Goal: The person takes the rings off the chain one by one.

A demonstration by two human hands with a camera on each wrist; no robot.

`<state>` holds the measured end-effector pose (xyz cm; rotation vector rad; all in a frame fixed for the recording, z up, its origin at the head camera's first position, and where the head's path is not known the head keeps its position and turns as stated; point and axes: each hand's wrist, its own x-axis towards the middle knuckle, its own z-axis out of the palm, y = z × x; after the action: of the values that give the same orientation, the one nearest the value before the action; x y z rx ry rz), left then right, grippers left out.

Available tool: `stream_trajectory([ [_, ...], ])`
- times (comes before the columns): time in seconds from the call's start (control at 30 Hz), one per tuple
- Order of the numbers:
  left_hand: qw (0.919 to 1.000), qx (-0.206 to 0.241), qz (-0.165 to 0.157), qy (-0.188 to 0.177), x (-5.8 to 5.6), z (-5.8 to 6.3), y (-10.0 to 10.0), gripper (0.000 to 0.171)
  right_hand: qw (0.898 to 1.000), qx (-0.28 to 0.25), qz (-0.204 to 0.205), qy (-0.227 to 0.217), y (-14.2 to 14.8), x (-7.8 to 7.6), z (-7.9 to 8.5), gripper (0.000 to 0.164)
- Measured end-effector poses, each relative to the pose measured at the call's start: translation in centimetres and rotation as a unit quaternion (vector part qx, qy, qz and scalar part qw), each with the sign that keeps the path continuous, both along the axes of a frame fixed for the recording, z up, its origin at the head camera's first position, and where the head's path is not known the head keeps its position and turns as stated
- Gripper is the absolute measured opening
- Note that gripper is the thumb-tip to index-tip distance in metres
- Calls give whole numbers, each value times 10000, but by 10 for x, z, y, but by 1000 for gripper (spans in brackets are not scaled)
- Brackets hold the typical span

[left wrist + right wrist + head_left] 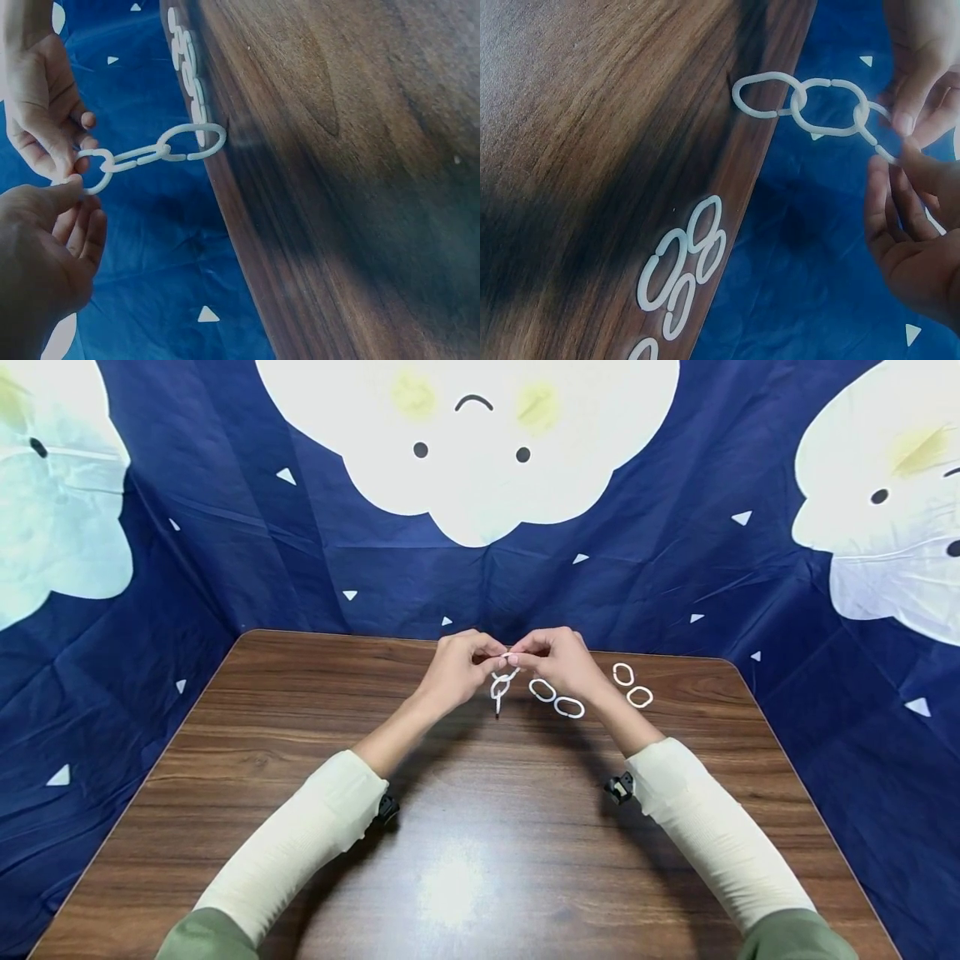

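Note:
Both hands are raised over the table's far edge, fingertips close together on the top link of a short white plastic chain (133, 165). My left hand (459, 667) pinches one side of that link between thumb and finger. Opposite it, my right hand (561, 658) pinches the other side. The top link (863, 129) is partly hidden by the fingers and has a slit in its side. From it hangs a middle link (826, 132), and a bottom link (769, 76) is hooked through that one, its lower end close over the wood.
Loose white oval links lie on the wooden table (300, 727): a pair (567, 697) beneath the right wrist and another pair (649, 697) further right. Right behind the table hangs a dark blue cloth (405, 568) with white clouds and triangles.

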<state>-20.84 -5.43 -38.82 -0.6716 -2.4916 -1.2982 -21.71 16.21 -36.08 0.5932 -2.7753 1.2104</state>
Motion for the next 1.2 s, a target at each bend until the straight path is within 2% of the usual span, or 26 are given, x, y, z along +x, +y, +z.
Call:
stream_trajectory([
  [0.4, 9999, -42, 135, -64, 1, -6, -7, 11, 9994, -272, -194, -23, 1, 1, -1, 11],
  [0.87, 9994, -151, 105, -305, 4, -16, -8, 19, 9978, -480, -377, -254, 2, 2, -8, 14],
  [1.2, 9972, -417, 287, -545, 7, -19, -4, 17, 9940, -845, -434, -545, 0, 4, -11, 14],
])
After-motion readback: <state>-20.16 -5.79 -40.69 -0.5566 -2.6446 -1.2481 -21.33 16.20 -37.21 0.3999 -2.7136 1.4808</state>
